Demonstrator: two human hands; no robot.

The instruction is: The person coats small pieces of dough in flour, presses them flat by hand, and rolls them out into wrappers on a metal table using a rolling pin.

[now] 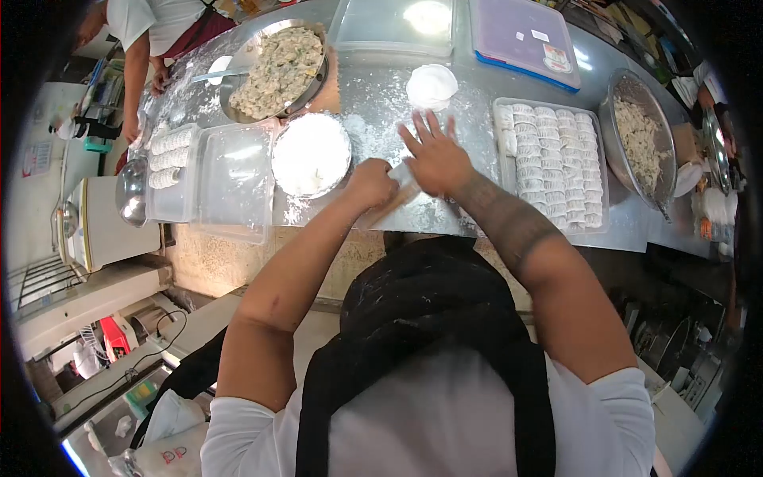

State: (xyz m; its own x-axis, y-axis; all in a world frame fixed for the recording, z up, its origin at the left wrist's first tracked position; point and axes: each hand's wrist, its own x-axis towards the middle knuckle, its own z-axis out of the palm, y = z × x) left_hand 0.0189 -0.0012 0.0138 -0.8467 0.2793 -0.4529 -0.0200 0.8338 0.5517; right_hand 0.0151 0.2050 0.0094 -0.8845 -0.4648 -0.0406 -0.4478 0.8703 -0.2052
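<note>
My left hand (373, 184) is closed at the near edge of the steel table, its fingers curled around something I cannot make out. Between the hands lie a pale flat piece (403, 172) and a brown strip (395, 205), both blurred and partly covered. My right hand (435, 157) is open, fingers spread, palm down over the floury surface beside the pale piece. Ahead of it sits a round white dough-like mound (431, 87). A round container of white flour (311, 155) stands just left of my left hand.
On the right are a tray (602, 163) packed with rows of white dumplings and a steel bowl (610, 119) of filling. Another bowl of filling (282, 67) is at back left, near a co-worker's hand (159, 78). Plastic boxes (232, 179) and a purple lid (520, 36) lie around.
</note>
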